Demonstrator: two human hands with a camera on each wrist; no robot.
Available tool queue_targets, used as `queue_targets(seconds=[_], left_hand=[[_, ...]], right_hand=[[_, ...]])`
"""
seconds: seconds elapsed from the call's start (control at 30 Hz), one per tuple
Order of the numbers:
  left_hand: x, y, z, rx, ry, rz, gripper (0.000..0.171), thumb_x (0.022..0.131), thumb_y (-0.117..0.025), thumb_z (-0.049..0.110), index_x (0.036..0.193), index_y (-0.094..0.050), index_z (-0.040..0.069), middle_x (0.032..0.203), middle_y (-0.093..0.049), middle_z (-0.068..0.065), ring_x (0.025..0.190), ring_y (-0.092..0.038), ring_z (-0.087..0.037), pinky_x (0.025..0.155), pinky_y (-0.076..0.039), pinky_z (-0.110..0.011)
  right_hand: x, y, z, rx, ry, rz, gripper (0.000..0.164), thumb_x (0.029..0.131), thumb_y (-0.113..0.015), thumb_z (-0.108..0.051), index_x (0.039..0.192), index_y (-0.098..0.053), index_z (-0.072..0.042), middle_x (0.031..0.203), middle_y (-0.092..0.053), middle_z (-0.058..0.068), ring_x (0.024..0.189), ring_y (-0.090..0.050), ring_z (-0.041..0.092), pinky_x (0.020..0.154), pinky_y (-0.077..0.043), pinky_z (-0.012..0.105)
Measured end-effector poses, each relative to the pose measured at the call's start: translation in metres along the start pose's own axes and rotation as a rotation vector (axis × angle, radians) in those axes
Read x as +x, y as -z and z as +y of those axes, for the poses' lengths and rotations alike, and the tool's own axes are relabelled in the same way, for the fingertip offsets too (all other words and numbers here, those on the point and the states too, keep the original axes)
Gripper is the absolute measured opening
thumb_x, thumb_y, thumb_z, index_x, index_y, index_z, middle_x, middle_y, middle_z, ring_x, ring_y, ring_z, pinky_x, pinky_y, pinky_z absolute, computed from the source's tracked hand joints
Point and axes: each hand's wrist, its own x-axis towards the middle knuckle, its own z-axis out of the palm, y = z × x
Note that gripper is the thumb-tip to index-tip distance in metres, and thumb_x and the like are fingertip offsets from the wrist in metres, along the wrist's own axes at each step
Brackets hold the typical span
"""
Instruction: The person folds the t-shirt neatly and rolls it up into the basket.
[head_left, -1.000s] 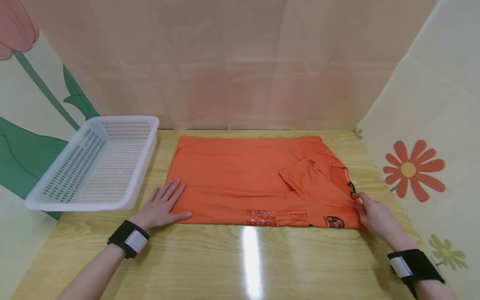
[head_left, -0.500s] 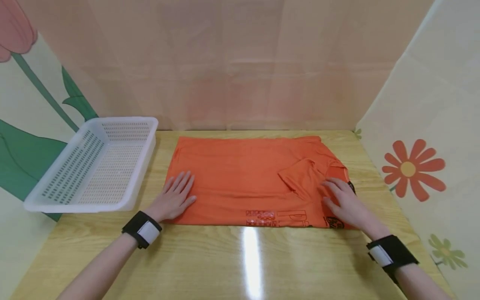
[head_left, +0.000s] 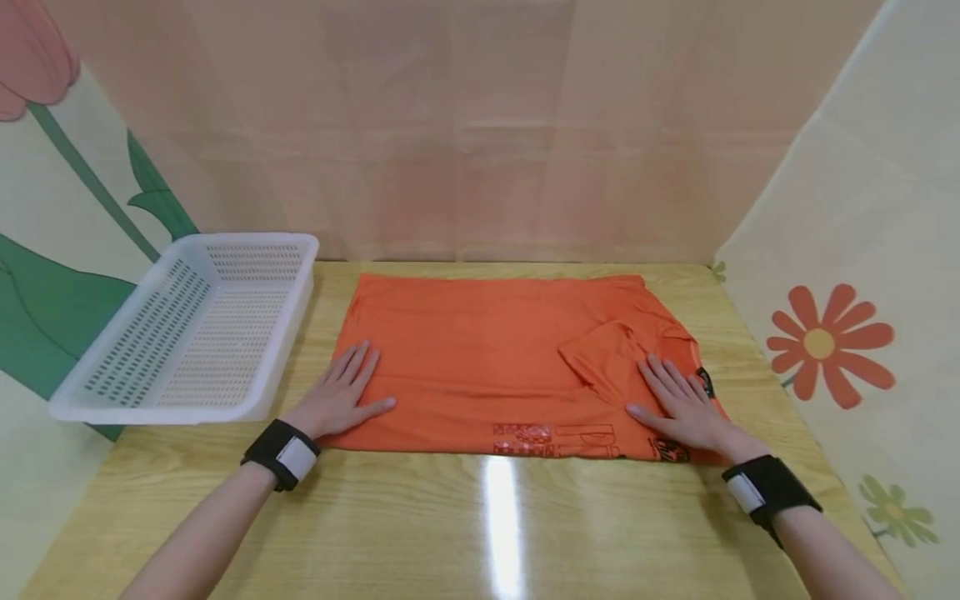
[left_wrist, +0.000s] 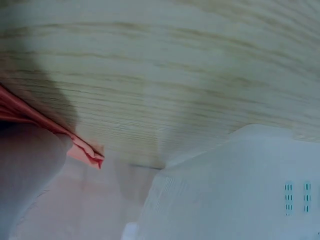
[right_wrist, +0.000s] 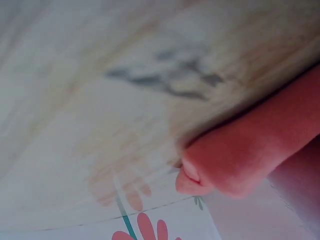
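An orange T-shirt (head_left: 465, 333) lies folded lengthwise on the table, its neck end to the right and one short sleeve (head_left: 600, 354) lying on top. Dark and red prints run along its near edge. My left hand (head_left: 337, 400) rests with straight fingers on the shirt's left end. On the neck end, beside the sleeve, my right hand (head_left: 682, 412) lies with its fingers extended. Part of the left hand (left_wrist: 30, 165) shows by the shirt's edge (left_wrist: 50, 127) in the left wrist view. The right wrist view shows the rounded shirt edge (right_wrist: 240, 155) close up.
A white perforated plastic basket (head_left: 277, 358) stands at the table's left. The wooden table (head_left: 405, 525) meets a pinkish backdrop (head_left: 487, 150) behind the shirt. A flower-printed wall sheet (head_left: 862, 208) borders the right side.
My right hand has let go of the collar corner and moved left onto the shirt, fingers now straight. The left hand has slid slightly right and away from me on the cloth.
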Motion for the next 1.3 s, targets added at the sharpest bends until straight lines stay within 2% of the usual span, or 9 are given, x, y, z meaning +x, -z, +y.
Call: queue_targets(seconds=[0.2,0.33,0.5,0.63,0.73,0.87,1.03,1.13,1.3], left_hand=[[-0.009,-0.002,-0.001,0.042,0.019,0.001,0.107,0.088,-0.05,0.078,0.163,-0.004,0.016,0.171,0.006,-0.011,0.159,0.003,-0.033,0.126,-0.011,-0.054],[-0.017,-0.004,-0.002,0.079,0.014,0.012,0.112,0.084,-0.051,0.081,0.163,-0.007,0.015,0.171,0.003,-0.014,0.159,0.0,-0.034,0.126,-0.013,-0.054],[-0.028,-0.005,0.0,0.079,0.018,0.019,0.113,0.083,-0.055,0.08,0.163,-0.011,0.013,0.17,0.0,-0.016,0.158,-0.004,-0.037,0.125,-0.016,-0.056],[-0.033,0.0,0.006,0.074,0.032,-0.019,0.111,0.083,-0.057,0.077,0.162,-0.014,0.011,0.17,-0.002,-0.018,0.158,-0.006,-0.037,0.125,-0.014,-0.057],[-0.026,0.009,0.011,0.058,0.04,-0.07,0.111,0.084,-0.056,0.077,0.162,-0.013,0.009,0.17,0.0,-0.018,0.158,-0.003,-0.036,0.126,-0.009,-0.055],[-0.004,0.025,0.016,-0.004,0.037,-0.115,0.115,0.084,-0.057,0.077,0.162,-0.009,0.008,0.17,0.007,-0.019,0.158,0.005,-0.036,0.127,-0.001,-0.054],[0.02,0.03,0.013,-0.088,0.027,-0.157,0.121,0.082,-0.064,0.073,0.162,-0.001,0.006,0.168,0.015,-0.02,0.157,0.012,-0.038,0.125,0.004,-0.056],[0.024,0.025,0.006,-0.074,0.024,-0.175,0.127,0.079,-0.068,0.072,0.161,0.002,0.006,0.168,0.017,-0.021,0.156,0.014,-0.039,0.125,0.006,-0.057],[0.021,0.019,-0.001,-0.063,0.011,-0.171,0.132,0.075,-0.073,0.071,0.162,0.003,0.007,0.167,0.018,-0.021,0.156,0.015,-0.039,0.123,0.007,-0.06]], right_hand=[[-0.005,-0.001,-0.001,0.003,-0.008,-0.014,0.106,0.091,-0.062,-0.061,0.162,0.002,-0.014,0.17,0.008,0.018,0.156,0.01,0.044,0.117,0.009,0.07],[-0.008,-0.003,-0.004,0.001,-0.002,-0.022,0.113,0.087,-0.067,-0.061,0.162,0.001,-0.011,0.17,0.009,0.018,0.155,0.011,0.045,0.115,0.008,0.072],[-0.015,-0.005,-0.009,0.023,0.016,-0.039,0.116,0.085,-0.069,-0.06,0.162,0.002,-0.01,0.169,0.011,0.019,0.155,0.013,0.045,0.114,0.011,0.073],[-0.022,-0.001,-0.014,0.046,0.034,-0.048,0.116,0.085,-0.07,-0.058,0.162,0.003,-0.012,0.169,0.012,0.019,0.154,0.016,0.044,0.113,0.012,0.074],[-0.018,0.008,-0.021,0.04,0.049,-0.024,0.115,0.085,-0.071,-0.056,0.162,0.001,-0.01,0.169,0.012,0.02,0.154,0.016,0.046,0.112,0.01,0.076],[0.001,0.023,-0.03,0.03,0.061,-0.014,0.116,0.086,-0.072,-0.056,0.162,0.002,-0.01,0.168,0.016,0.019,0.153,0.016,0.047,0.113,0.011,0.076],[0.022,0.026,-0.031,0.022,0.039,-0.086,0.119,0.086,-0.072,-0.057,0.161,0.007,-0.01,0.167,0.018,0.02,0.153,0.018,0.047,0.112,0.011,0.076],[0.028,0.019,-0.025,0.032,0.012,-0.132,0.12,0.086,-0.07,-0.059,0.161,0.008,-0.008,0.167,0.019,0.022,0.152,0.02,0.047,0.111,0.012,0.076],[0.027,0.006,-0.012,0.045,-0.016,-0.131,0.12,0.086,-0.067,-0.063,0.161,0.011,-0.011,0.166,0.023,0.02,0.152,0.025,0.042,0.109,0.017,0.077]])
